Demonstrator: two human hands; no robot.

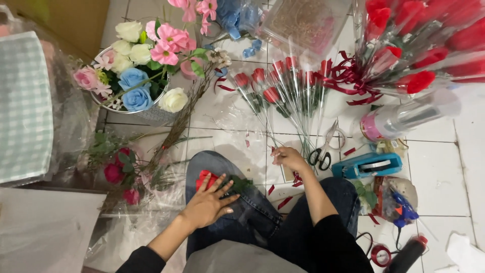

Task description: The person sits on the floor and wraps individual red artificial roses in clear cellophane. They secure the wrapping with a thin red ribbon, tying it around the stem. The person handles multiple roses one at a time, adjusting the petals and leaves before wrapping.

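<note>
My left hand (pixel 208 203) lies flat with fingers spread on a red artificial rose (pixel 203 178) with green leaves (pixel 240 183), pressing it against my jeans-clad thigh. My right hand (pixel 288 158) reaches forward to the tiled floor, its fingers pinched at the stem ends of several clear-wrapped red roses (pixel 275 81) that fan out ahead of me. Whether the fingers hold a stem or a small scrap, I cannot tell. Black-handled scissors (pixel 323 151) lie just right of that hand.
A metal bucket of pink, white and blue flowers (pixel 139 76) stands at the left. A large ribbon-tied red bouquet (pixel 404 55) lies at the upper right. A teal tape dispenser (pixel 368 165), a wrap roll (pixel 399 120), a glue gun (pixel 404 212) and red ribbon scraps sit at the right.
</note>
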